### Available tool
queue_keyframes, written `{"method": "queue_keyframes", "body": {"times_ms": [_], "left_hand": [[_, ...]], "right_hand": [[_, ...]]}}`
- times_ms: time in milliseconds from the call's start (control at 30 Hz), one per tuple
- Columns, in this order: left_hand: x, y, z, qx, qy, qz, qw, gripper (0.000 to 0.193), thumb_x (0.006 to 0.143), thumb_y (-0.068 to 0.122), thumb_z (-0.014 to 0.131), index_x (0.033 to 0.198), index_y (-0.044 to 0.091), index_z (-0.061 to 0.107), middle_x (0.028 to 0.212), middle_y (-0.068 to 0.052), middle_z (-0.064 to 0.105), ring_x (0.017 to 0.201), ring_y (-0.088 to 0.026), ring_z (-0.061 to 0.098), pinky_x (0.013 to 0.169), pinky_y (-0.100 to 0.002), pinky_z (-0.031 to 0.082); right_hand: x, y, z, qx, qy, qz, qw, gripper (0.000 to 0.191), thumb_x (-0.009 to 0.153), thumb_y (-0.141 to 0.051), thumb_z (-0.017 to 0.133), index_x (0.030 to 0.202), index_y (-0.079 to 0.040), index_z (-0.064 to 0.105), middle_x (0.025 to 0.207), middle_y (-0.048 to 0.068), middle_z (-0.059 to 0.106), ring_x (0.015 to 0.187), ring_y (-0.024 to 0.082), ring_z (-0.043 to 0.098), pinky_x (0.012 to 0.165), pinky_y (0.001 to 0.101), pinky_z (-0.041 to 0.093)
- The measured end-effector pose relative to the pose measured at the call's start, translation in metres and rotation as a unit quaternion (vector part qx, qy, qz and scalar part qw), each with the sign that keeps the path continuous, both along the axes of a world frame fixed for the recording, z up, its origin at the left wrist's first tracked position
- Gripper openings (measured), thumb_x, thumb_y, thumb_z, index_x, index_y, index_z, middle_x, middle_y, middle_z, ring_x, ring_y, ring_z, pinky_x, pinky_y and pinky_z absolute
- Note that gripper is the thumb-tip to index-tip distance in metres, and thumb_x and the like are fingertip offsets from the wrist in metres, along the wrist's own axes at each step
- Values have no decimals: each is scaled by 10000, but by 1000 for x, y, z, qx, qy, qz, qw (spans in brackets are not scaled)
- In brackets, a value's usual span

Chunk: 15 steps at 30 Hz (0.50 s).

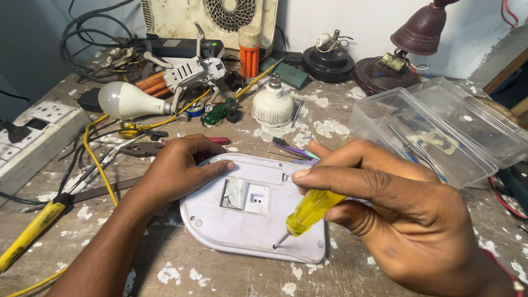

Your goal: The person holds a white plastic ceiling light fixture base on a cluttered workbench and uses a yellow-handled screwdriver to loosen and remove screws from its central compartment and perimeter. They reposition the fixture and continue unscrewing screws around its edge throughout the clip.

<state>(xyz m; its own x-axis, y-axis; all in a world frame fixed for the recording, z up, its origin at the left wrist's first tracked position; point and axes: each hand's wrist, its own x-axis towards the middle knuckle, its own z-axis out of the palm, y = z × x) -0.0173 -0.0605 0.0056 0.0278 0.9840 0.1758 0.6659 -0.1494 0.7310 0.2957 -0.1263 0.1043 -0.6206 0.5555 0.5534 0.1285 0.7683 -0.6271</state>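
A clear plastic box [440, 132] with its lid swung open sits at the right, small tools dimly visible through its walls; a white extension board [33, 137] lies at the far left edge, and a cream fan housing [209, 19] leans against the wall at the back. In the middle near the viewer, a flat white plastic casing [247, 220] lies face down, its long axis running left to right, with an open rectangular compartment at its centre showing a silvery plate. The left hand [179, 168] lies spread over the casing's far-left corner, fingers curled lightly and pressing it flat. The right hand [396, 203] is closed around a yellow-handled screwdriver [308, 213], whose shaft slants down and to the left, tip touching the casing near its near edge. A white bulb [129, 100] and a domed white lamp [273, 104] lie farther back. The wooden bench [220, 275] is worn grey and speckled with white paint flecks; the wall behind is pale.
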Motion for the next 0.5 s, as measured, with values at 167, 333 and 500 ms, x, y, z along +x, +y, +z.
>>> {"method": "queue_keyframes", "body": {"times_ms": [167, 333, 500], "left_hand": [[-1, 1, -1, 13, 23, 0, 1000, 467, 744, 357, 844, 1067, 27, 783, 1098, -110, 790, 900, -204, 757, 785, -361, 584], [-3, 2, -3, 41, 19, -19, 999, 450, 751, 351, 840, 1053, 21, 787, 1120, -97, 787, 895, -204, 756, 785, -358, 581], [-4, 2, -4, 16, 26, 0, 1000, 445, 746, 351, 844, 1055, 34, 791, 1064, -107, 798, 881, -205, 754, 788, -359, 580]], "right_hand": [[5, 1, 5, -86, 15, 65, 994, 344, 873, -43, 693, 1213, -58, 737, 1158, 99, 717, 1170, 204, 691, 1048, 445, 564], [2, 13, 0, -14, 18, 27, 999, 376, 811, -27, 803, 1183, -58, 758, 1046, 61, 620, 1016, 152, 634, 1186, 461, 465], [4, 12, 4, -34, 10, 34, 999, 320, 889, 36, 698, 1194, -51, 741, 1153, 80, 679, 1109, 175, 696, 1194, 440, 431]]}}
